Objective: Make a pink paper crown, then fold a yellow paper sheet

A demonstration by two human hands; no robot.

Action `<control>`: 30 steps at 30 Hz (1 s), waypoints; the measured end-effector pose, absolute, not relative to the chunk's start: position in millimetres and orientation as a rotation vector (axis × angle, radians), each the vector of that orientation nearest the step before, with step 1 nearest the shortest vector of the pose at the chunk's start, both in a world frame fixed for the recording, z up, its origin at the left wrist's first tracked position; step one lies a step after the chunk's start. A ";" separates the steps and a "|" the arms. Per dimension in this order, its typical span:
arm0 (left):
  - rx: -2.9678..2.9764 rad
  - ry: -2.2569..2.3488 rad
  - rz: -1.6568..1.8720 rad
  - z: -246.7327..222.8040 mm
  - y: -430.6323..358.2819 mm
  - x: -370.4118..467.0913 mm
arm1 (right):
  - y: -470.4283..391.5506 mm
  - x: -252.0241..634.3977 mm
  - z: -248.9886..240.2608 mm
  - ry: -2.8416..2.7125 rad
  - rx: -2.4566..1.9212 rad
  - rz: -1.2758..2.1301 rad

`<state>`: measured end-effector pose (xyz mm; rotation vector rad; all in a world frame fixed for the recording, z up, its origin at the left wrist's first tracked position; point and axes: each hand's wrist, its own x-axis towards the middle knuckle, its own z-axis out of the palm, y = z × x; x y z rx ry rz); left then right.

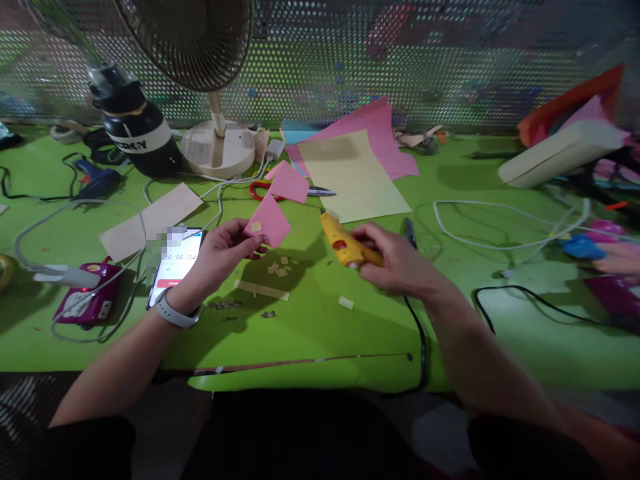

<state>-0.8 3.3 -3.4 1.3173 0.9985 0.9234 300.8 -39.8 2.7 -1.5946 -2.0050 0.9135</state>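
Right hand (395, 263) is wrapped around a yellow glue gun (346, 245), fingers closed on the grip, nozzle end aimed up and left toward the pink square (269, 222). The gun's long axis runs diagonally from the hand to the upper left, so the tip sits between the two hands, a bit apart from the paper. Left hand (220, 257) pinches that pink square by its lower corner, thumb and fingers shut on it, holding it tilted just above the table (310, 327). A small tan bit is stuck on the square. Under it lie more tan scraps (278, 269) and a tan strip (261, 290). A phone (176, 263) sits by the left wrist; scissors (265, 192) and yellow paper (353, 177) lie further back toward the far edge.
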 end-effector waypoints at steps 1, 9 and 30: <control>1.317 0.998 0.924 -3.5 3.3 -1.1 | -40.4 302.8 0.7 -1.885 -1.472 1.027; 1.304 0.949 0.895 -4.0 2.8 -1.6 | -53.1 284.4 -12.1 -1.541 -1.202 1.298; 1.363 0.848 0.736 -5.5 -4.2 3.0 | -65.4 256.2 -1.4 -2.066 -1.209 0.800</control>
